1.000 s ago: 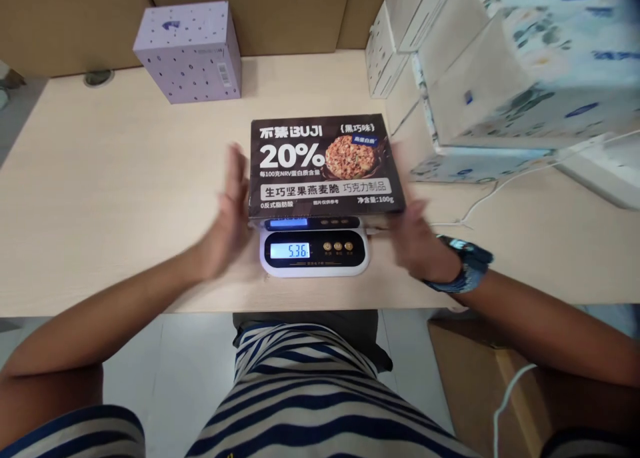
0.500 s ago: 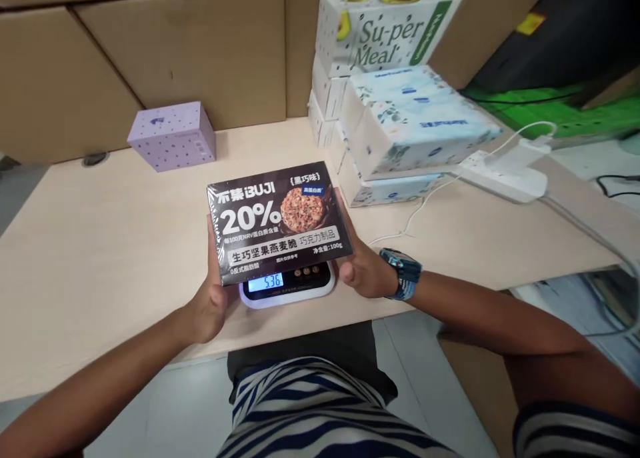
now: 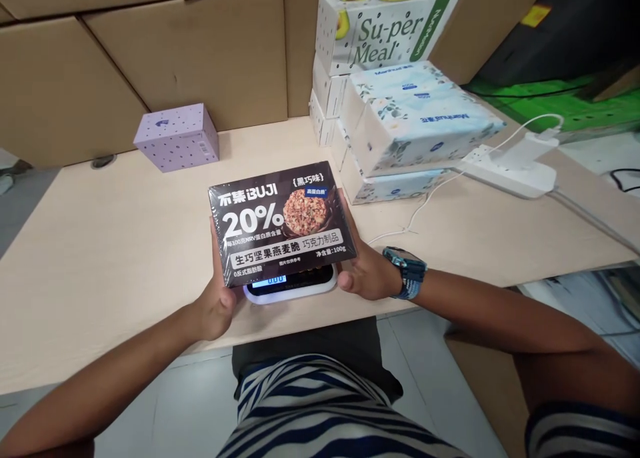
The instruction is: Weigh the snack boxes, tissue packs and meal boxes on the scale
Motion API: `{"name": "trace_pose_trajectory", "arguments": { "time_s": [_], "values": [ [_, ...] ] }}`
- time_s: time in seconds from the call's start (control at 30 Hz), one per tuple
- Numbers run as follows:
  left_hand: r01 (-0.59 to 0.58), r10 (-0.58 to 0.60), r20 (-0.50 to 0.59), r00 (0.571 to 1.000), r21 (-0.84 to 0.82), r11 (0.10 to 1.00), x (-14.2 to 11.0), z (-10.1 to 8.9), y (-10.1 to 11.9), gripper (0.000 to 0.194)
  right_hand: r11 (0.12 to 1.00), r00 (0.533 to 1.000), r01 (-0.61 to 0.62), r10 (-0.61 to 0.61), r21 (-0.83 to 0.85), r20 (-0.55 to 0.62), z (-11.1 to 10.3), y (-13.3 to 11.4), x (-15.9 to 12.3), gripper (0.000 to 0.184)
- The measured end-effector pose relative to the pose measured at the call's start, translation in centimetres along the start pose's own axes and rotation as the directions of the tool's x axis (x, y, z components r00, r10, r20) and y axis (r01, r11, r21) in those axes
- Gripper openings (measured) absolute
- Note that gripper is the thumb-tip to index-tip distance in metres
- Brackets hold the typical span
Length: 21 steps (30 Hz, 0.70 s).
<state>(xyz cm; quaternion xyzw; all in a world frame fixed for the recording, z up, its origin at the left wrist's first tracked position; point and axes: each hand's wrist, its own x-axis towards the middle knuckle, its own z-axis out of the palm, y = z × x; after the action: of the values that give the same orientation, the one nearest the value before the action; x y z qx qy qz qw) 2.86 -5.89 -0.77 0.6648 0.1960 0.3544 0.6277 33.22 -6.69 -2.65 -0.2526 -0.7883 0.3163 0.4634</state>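
A dark, shrink-wrapped snack box with white lettering and a round oat cluster pictured on it is held between my two hands. My left hand grips its left side, thumb near the lower corner. On the opposite side, my right hand holds the box, thumb by its lower right corner; a dark blue watch is on that wrist. Beneath the box is a small digital scale, mostly covered. Its lit display, partly hidden, reads zeros. The box appears lifted just off the scale.
A purple speckled box stands at the back left of the table. Tissue packs and a stack topped by a white avocado-print box are at back right, beside a white power strip with a cable. Cardboard boxes line the rear.
The scale's display has gone from 5.36 to zeros. The box sits slightly lower over the scale in view, covering more of its buttons and display. Both hands keep their hold.
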Motion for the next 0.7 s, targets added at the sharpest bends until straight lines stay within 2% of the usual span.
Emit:
{"name": "trace_pose_trajectory", "arguments": {
  "time_s": [0.1,0.23,0.43,0.7],
  "values": [
    [-0.076,0.073,0.042,0.996,0.079,0.994,0.3,0.3,0.4,0.106,0.999,1.0,-0.011,0.012,-0.033,0.009,-0.1,-0.1,-0.2,0.122],
    [-0.147,0.141,0.081,0.987,0.071,0.987,0.6,0.4,0.3,0.09,1.0,1.0,-0.014,0.014,-0.027,0.012,0.0,0.1,-0.6,0.121],
    [-0.194,0.191,0.035,0.981,0.126,0.973,0.4,-0.2,-0.3,0.096,1.0,1.0,-0.004,0.004,0.01,0.016,0.1,0.3,-0.6,0.121],
    [-0.209,0.208,0.02,0.978,0.097,0.973,0.3,-0.4,-0.8,0.1,1.0,1.0,0.01,-0.01,0.015,-0.007,0.1,-0.3,-0.4,0.116]
  ]
}}
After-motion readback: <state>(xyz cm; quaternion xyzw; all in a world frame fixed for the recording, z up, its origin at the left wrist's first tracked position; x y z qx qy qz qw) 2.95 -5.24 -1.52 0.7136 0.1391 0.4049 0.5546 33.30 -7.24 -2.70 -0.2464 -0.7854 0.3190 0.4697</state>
